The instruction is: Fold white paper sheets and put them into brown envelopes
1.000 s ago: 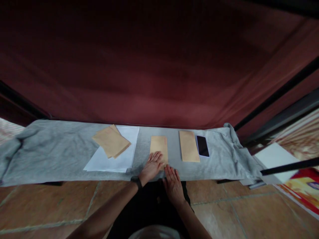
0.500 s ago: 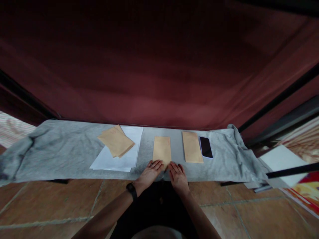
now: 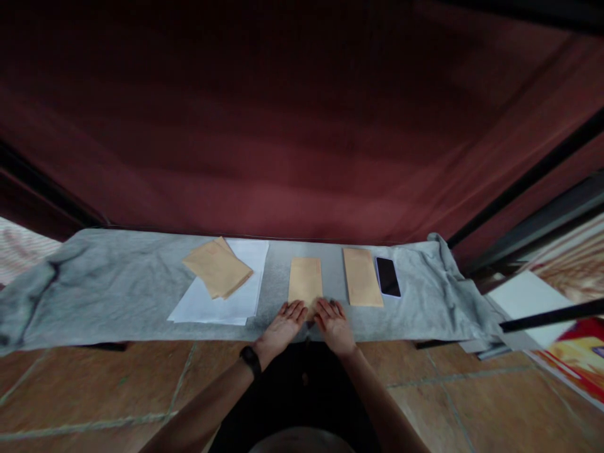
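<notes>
A brown paper envelope [image 3: 305,277] lies lengthwise in front of me on the grey cloth, faint reddish print near its far right corner. Across its near left corner rests my left hand [image 3: 287,321], fingers stretched out and lying flat; a dark band is on that wrist. My right hand [image 3: 334,323] lies on the near right corner, its fingers also extended and pressing down. Between the two hands only a small part of the envelope's near end shows. Whether a fingertip is under the paper cannot be made out.
To the right lie another brown envelope [image 3: 362,277] and a dark-screened phone [image 3: 388,277]. On the left, several brown envelopes [image 3: 219,269] sit on white paper sheets [image 3: 207,309]. The cloth [image 3: 117,283] covers a narrow bench against a dark red panel [image 3: 302,189].
My right hand has slid slightly left and forward onto the envelope's near corner. My left hand has stayed nearly in place. The view has shifted slightly.
</notes>
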Demonstrator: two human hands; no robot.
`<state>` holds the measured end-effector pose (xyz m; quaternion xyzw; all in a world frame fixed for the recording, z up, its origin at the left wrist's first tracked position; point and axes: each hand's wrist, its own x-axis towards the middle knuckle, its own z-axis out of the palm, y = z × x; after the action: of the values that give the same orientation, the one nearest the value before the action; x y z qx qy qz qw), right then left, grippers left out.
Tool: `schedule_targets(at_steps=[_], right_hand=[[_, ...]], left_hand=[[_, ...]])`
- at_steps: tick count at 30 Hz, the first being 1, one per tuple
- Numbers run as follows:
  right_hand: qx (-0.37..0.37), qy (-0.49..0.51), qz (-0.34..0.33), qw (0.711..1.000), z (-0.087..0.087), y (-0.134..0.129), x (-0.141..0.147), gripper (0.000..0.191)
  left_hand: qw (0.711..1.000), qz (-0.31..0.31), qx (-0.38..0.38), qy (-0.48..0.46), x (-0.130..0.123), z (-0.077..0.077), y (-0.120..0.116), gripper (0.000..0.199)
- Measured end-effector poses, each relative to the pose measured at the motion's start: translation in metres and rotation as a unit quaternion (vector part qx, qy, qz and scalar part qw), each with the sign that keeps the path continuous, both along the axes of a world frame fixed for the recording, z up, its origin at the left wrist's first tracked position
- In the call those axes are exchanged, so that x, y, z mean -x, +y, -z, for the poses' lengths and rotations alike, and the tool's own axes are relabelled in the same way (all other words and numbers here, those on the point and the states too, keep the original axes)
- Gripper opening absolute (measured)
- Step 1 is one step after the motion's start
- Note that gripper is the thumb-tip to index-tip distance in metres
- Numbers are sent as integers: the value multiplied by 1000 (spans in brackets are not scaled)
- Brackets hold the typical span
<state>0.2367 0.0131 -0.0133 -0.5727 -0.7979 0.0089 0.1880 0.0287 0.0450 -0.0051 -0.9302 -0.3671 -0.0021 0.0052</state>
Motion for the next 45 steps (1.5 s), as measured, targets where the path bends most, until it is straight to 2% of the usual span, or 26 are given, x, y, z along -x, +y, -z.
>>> schedule_targets(at_steps=[5,9,13,18,23,28,38,41,45], right_hand=[[6,-5,-21,1000,5,-5,3,47],[6,-19,-32,999,1,3,1,52],[19,-34,-37,999,-3,10,-3,49],[36,-41,-34,998,-2,5,-5,46],[33,11,-26,999,3,-2,2,53],[35,18,-23,999,9,-6,5,49],[45,-76,-111,990,-11,18,-19,53],[36,-57,-109,992,-7,14,-32,53],[16,19,-87,996,10,0,-38,54]], left_hand=[[1000,-15,-12,4,-12,-2,-4,56],[1000,-13,-19,3,-22,-9,1,52],[1000,-5,-25,-10,-26,-15,4,49],[999,8,-41,30,-30,-20,1,43],[998,26,-35,34,-31,-19,-1,38],[998,23,-59,12,-26,-15,-6,37],[998,14,-68,-12,-25,-28,-9,42],[997,22,-73,-5,-23,-29,-12,42],[997,22,-67,-5,-23,-24,-17,39]])
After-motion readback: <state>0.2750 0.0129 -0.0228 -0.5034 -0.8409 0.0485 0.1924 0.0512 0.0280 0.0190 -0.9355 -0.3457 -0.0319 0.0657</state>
